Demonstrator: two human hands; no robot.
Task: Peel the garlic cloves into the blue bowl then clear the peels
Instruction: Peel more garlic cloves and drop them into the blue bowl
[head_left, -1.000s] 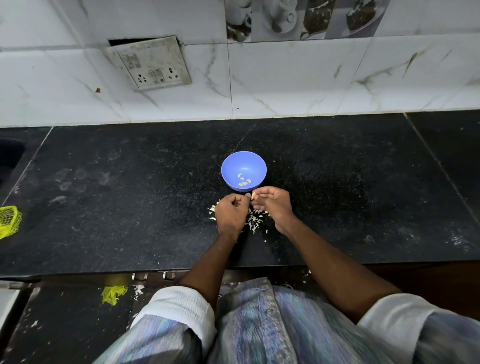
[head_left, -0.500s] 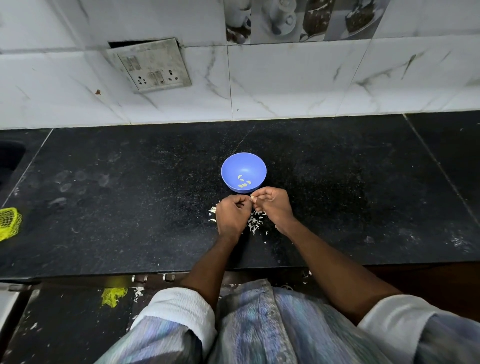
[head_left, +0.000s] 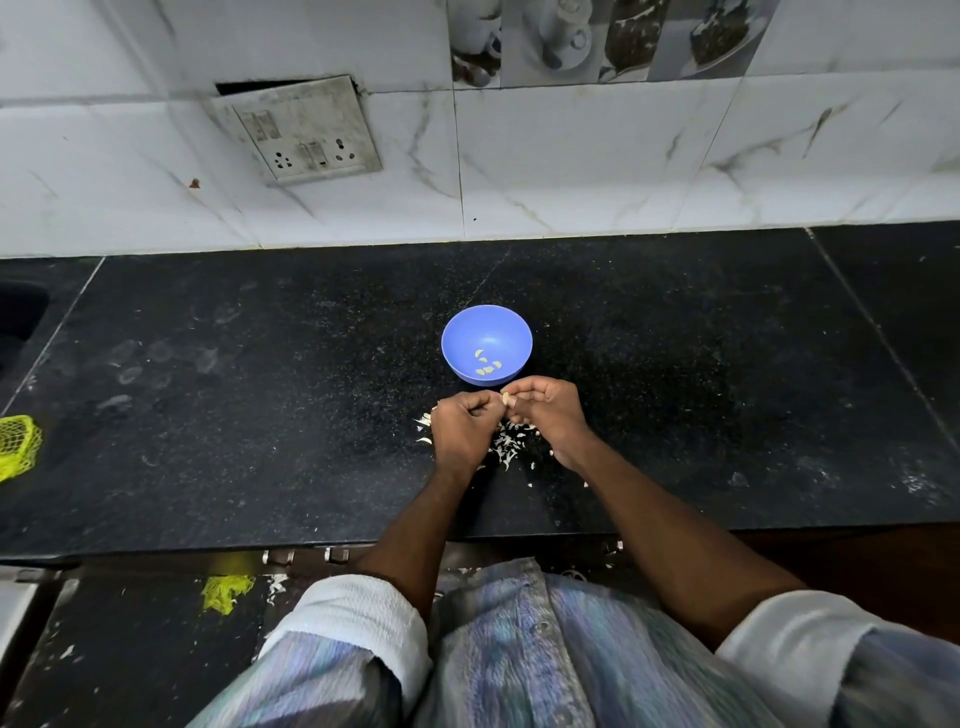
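A small pale garlic clove (head_left: 505, 399) sat pinched between the fingertips of both hands, just in front of the near rim of the round blue plastic bowl (head_left: 487, 332) and above the counter. The right hand (head_left: 545, 410) curled its fingers and thumb around the clove from the right, while the left hand (head_left: 462, 428), fingers curled tight, met it at the clove from the left; how much of the clove the left fingers actually gripped could not be told. Inside the bowl lay a few peeled pale cloves (head_left: 487, 365), gathered toward its near side. Beneath and between the hands, a scatter of thin white garlic peels (head_left: 506, 447) lay on the speckled black stone countertop (head_left: 260, 415). Farther out, a yellow mesh net bag (head_left: 18, 452) rested at the counter's left edge, and a grimy white switch-and-socket plate (head_left: 301, 132) hung tilted on the white marble-patterned wall tiles (head_left: 623, 171) behind.
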